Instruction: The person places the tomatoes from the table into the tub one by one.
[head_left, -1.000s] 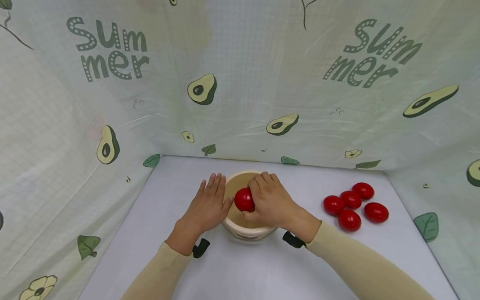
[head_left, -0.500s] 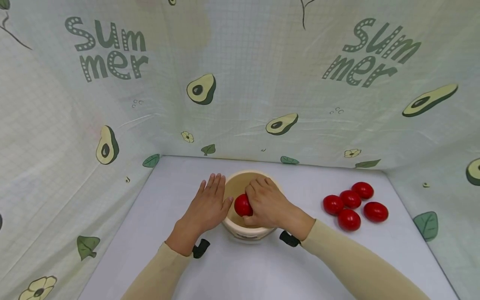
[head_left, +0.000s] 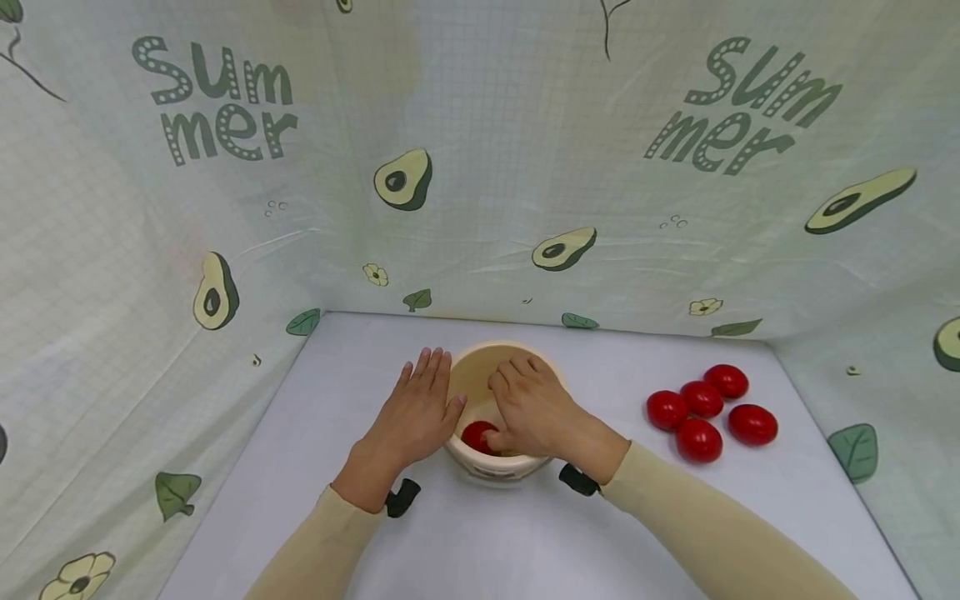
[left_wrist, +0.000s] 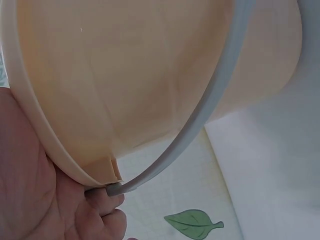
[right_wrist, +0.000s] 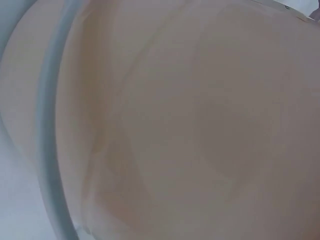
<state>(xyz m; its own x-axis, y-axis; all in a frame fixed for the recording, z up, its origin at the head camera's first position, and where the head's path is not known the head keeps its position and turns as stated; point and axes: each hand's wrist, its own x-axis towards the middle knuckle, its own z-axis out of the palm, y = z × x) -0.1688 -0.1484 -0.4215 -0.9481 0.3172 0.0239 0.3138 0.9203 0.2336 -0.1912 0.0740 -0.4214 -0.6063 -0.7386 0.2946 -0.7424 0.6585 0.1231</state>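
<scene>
A cream bucket (head_left: 491, 468) with a grey handle (left_wrist: 200, 115) stands on the white tabletop. Inside it, low by the near wall, lies a glossy red egg-shaped object (head_left: 477, 435), partly covered by a thumb. My right hand (head_left: 536, 408) is over the bucket's opening with its fingers bent down inside, above the red object and no longer around it. At the left rim my left hand (head_left: 412, 412) lies with straight fingers, and in the left wrist view its palm rests along the rim. The right wrist view shows the bucket's outer wall (right_wrist: 200, 115) up close.
Several more red egg-shaped objects (head_left: 699, 440) lie in a loose group on the tabletop to the right. A pale cloth (head_left: 480, 167) printed with avocados and leaves encloses the back and sides. The tabletop (head_left: 465, 550) extends in front of the bucket.
My right hand lowered the red egg-shaped object into the bucket and let go; the object dropped lower, toward the near wall. The left hand has stayed at the rim.
</scene>
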